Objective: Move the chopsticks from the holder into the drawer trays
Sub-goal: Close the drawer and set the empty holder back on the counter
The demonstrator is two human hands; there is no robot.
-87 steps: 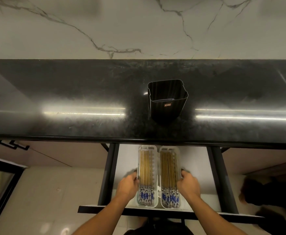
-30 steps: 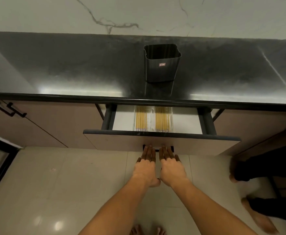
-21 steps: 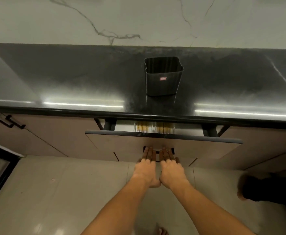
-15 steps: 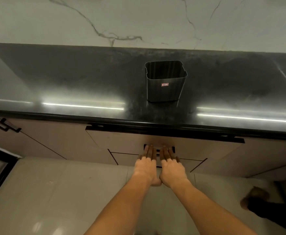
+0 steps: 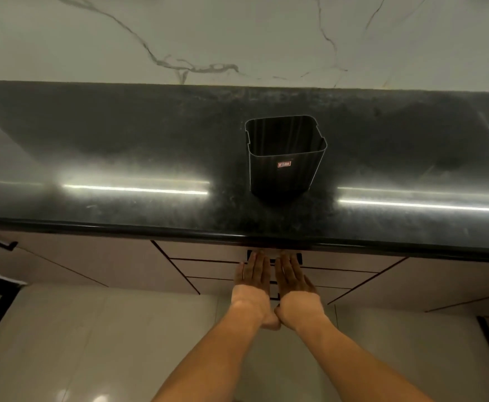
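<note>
A person is standing at a dark stone desk (image 5: 121, 158) and looking down along both bare forearms. The left hand (image 5: 250, 282) and right hand (image 5: 294, 281) are lying side by side, thumbs nearly touching. Their fingers are stretched out flat and gripping nothing, and the fingertips are pressing on the top drawer front (image 5: 202, 250) at its dark recessed handle (image 5: 299, 258). The drawer is sitting shut and flush with the cabinet fronts beside it. A black, square-mouthed holder (image 5: 285, 166) is standing upright on the desk, well back from the front edge. No chopsticks are showing above its rim or anywhere else, so they are probably lying in the trays inside the closed drawer, and the task is looking almost done. To finish well, both palms should be pushing evenly and squarely until the front is seating fully, without slamming and jolting the trays. The desk's rounded front lip (image 5: 150, 227) is overhanging just above the fingertips, so the hands should be drawing back and down toward the pale tiled floor (image 5: 107, 338), where open room is waiting.
</note>
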